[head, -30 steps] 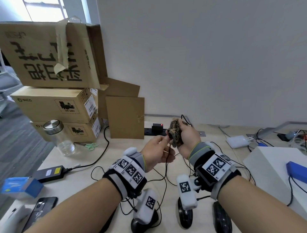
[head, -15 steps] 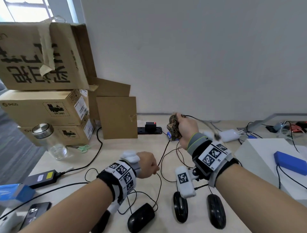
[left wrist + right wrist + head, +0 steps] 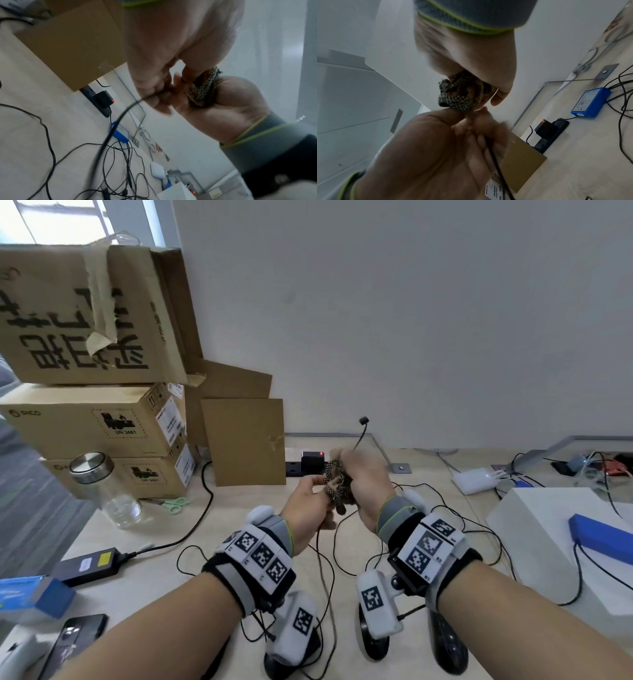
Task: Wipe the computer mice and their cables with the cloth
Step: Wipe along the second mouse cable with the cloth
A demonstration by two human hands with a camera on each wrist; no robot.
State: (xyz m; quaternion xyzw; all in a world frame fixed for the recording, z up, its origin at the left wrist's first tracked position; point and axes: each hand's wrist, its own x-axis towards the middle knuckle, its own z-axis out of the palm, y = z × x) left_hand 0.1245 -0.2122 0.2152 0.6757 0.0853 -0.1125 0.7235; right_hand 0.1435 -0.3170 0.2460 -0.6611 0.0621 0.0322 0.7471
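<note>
My right hand [image 3: 366, 484] grips a bunched black-and-white checked cloth [image 3: 335, 482] wrapped round a thin black mouse cable [image 3: 318, 546], above the middle of the desk. The cable's plug end [image 3: 363, 421] sticks up past that hand. My left hand [image 3: 308, 501] pinches the cable right below the cloth. In the left wrist view the cable [image 3: 116, 121] runs out of the left fingers [image 3: 159, 97] beside the cloth [image 3: 204, 86]. The right wrist view shows the cloth [image 3: 455, 97] and the cable [image 3: 498, 169]. Three black mice [image 3: 375, 642] [image 3: 448, 645] [image 3: 291, 662] lie near the front edge, partly hidden by my wrists.
Stacked cardboard boxes [image 3: 96, 419] and a glass jar [image 3: 109, 491] stand at the left. A power strip with a charger [image 3: 310, 462] lies at the wall. A power brick [image 3: 89, 563], a phone [image 3: 75, 642], a white box [image 3: 555, 539] and loose cables [image 3: 479, 529] lie around.
Half a second ago my left hand was low and away from the right. It has risen to the cloth again, and the cable's plug end now sticks out above my right hand.
</note>
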